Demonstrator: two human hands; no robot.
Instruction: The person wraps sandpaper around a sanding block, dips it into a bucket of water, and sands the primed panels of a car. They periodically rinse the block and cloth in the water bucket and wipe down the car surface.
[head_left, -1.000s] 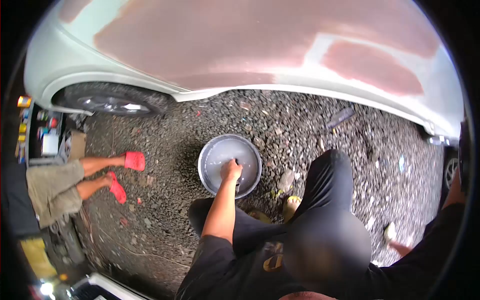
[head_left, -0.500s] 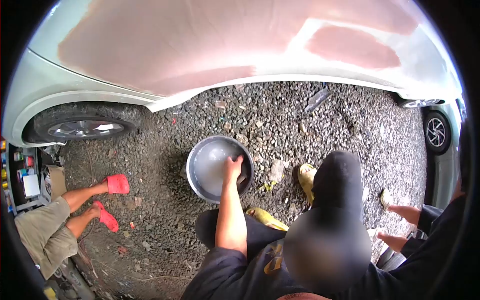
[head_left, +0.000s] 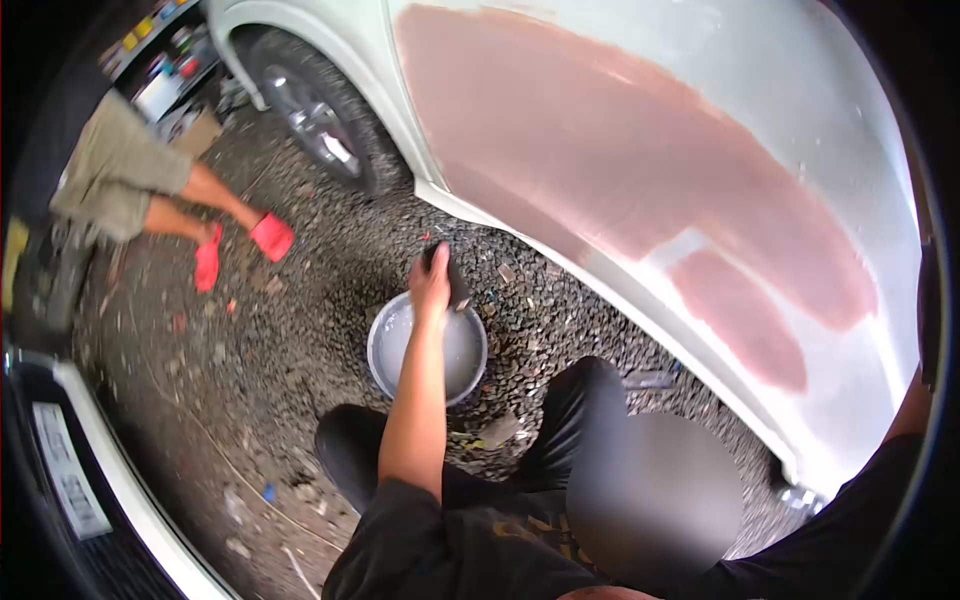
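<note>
My left hand (head_left: 430, 290) is closed around a dark rectangular block (head_left: 458, 284), with the thumb along its top. The block's kind is not clear; it resembles a sanding block. Hand and block are over the far rim of a round grey basin (head_left: 476, 382), and cloudy whitish water (head_left: 462, 350) stands in it. To the right, my right arm (head_left: 903, 412) runs off the edge of the view, so my right hand is out of sight. Ahead is the pale car panel (head_left: 840, 150) with a large matte pinkish patch (head_left: 580, 130) and a smaller one (head_left: 740, 320).
A car wheel (head_left: 318, 120) stands ahead on the left. Another person in red clogs (head_left: 272, 237) is on the gravel (head_left: 250, 350) at left. A white car front with a plate (head_left: 72, 470) is at lower left. Shelves with cans (head_left: 165, 80) stand farther back.
My left hand has come up out of the basin with the dark block. My view has turned, so the car panel now slants down to the right and the white car front shows.
</note>
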